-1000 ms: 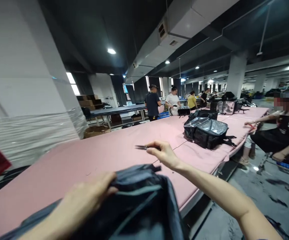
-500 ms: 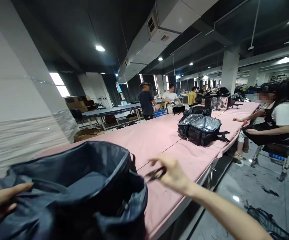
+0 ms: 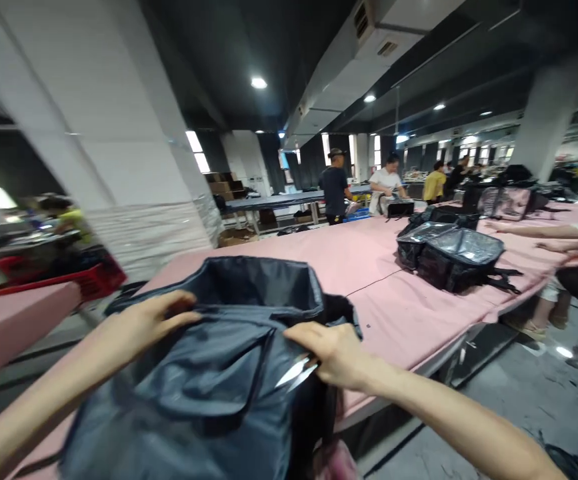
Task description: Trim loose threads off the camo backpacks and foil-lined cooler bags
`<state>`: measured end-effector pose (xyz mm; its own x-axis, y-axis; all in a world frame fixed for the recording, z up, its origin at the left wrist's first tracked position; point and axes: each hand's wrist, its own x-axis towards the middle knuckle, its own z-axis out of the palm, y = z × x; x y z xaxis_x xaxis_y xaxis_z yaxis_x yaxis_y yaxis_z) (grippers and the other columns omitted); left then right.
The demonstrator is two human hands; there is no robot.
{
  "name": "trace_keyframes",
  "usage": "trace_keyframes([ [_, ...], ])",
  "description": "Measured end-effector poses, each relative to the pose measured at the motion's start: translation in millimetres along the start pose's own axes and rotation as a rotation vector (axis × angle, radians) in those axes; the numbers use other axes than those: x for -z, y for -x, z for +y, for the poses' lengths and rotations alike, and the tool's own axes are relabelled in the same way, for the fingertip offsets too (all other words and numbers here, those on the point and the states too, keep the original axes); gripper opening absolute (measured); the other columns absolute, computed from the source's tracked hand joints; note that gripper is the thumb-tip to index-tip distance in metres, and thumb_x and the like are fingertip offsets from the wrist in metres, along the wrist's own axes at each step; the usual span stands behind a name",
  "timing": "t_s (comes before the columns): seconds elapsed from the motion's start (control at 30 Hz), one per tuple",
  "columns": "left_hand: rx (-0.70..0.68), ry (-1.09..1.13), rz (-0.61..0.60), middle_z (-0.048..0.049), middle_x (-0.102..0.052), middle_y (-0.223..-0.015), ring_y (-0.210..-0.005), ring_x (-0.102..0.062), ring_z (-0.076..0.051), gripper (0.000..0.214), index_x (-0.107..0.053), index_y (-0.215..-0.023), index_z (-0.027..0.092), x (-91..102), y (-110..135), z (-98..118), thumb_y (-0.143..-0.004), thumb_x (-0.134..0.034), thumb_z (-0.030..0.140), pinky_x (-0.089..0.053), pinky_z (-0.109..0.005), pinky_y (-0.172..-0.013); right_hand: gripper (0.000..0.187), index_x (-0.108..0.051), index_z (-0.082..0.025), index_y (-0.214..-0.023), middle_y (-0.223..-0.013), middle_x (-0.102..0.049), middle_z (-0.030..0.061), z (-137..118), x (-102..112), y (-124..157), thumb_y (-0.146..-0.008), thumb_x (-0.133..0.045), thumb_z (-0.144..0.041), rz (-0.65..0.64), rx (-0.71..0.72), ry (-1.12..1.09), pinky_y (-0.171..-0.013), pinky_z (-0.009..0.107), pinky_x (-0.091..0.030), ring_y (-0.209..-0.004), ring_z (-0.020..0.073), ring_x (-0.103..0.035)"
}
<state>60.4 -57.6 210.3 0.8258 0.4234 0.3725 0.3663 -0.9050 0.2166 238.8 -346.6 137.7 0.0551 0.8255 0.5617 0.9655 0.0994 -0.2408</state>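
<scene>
A large dark bag (image 3: 209, 400) with a grey-blue lining lies in front of me on the pink-covered table. Its main compartment gapes at the far side, and its lined flap hangs toward me. My left hand (image 3: 161, 320) grips the flap near the bag's opening, thumb and fingers pinched on the fabric. At the flap's right corner, my right hand (image 3: 336, 350) is closed around small scissors (image 3: 296, 373), their silver blades sticking out to the left below the fingers. Its fingertips touch the bag's edge. The scissors' handles are hidden in my palm.
Black bags with silvery lining (image 3: 461, 257) stand farther along the pink table (image 3: 369, 327). A seated person's arms (image 3: 543, 233) rest on the table's right side. A wrapped pillar (image 3: 153, 227) and a red crate (image 3: 93, 280) are at the left. Several people work in the background.
My view has swung left. My left hand has moved from the bag's left side onto the flap by the opening. My right hand, with the scissors, has come from above the table to the bag.
</scene>
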Motion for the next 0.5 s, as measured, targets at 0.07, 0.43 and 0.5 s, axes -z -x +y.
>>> trace_keyframes([
  [0.07,-0.017,0.030,0.055,0.0012,-0.066,-0.093,-0.085,-0.057,-0.015,0.031,-0.057,-0.090,0.020,-4.5,4.5,4.1,-0.076,-0.051,0.047,-0.041,-0.023,-0.080,0.044,-0.052,-0.024,-0.121,-0.121,-0.060,0.0038,4.9,0.5,4.7,-0.078,-0.048,-0.014,0.043,-0.011,-0.052,-0.082,0.025,-0.048,-0.104,0.0155,-0.060],
  [0.43,0.059,0.398,-0.204,0.0012,-0.059,-0.064,-0.062,-0.050,-0.011,0.027,-0.065,-0.069,0.012,7.0,18.4,1.2,-0.071,-0.053,0.036,-0.034,-0.019,-0.056,0.026,-0.067,-0.021,-0.090,-0.074,-0.071,0.0034,39.4,28.1,-33.0,-0.079,-0.055,-0.040,0.234,-0.210,-0.106,-0.057,0.027,-0.052,-0.064,0.0190,-0.066],
  [0.5,0.028,0.421,-0.187,0.0003,-0.061,-0.067,-0.064,-0.051,-0.011,0.026,-0.066,-0.072,0.011,6.1,21.6,-0.5,-0.072,-0.053,0.033,-0.034,-0.019,-0.058,0.032,-0.066,-0.023,-0.096,-0.083,-0.071,0.0039,22.5,29.3,-50.1,-0.078,-0.055,-0.047,0.267,-0.144,0.032,-0.055,0.027,-0.050,-0.067,0.0195,-0.066],
])
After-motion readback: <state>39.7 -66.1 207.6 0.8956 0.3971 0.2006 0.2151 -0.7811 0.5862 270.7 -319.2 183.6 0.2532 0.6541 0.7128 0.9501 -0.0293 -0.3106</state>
